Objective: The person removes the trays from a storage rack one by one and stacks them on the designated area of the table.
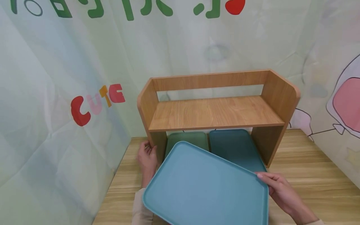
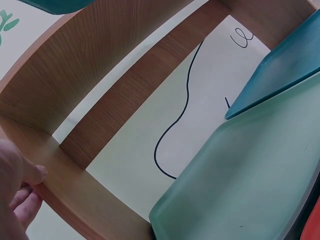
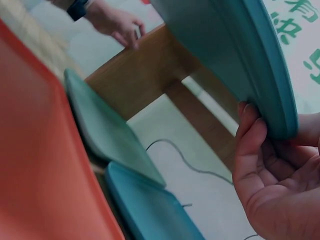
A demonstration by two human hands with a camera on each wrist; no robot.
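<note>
A light blue rectangular tray [image 1: 208, 190] is tilted in front of a wooden desktop shelf [image 1: 216, 111]. My right hand [image 1: 279, 189] pinches that tray near its right corner, thumb on one face and fingers behind, as the right wrist view also shows. At the shelf's left side panel, my left hand [image 1: 147, 157] holds the front edge between thumb and fingers. Beneath the shelf board lie a green tray [image 1: 191, 136] and, to its right, a darker blue tray [image 1: 230, 142]. The raised tray hides their front parts in the head view.
A red tray [image 3: 45, 150] shows in the right wrist view, in front of the green and blue ones. The shelf stands on a wood-grain table [image 1: 315, 162]. A printed cloth backdrop [image 1: 84, 56] hangs behind and at both sides.
</note>
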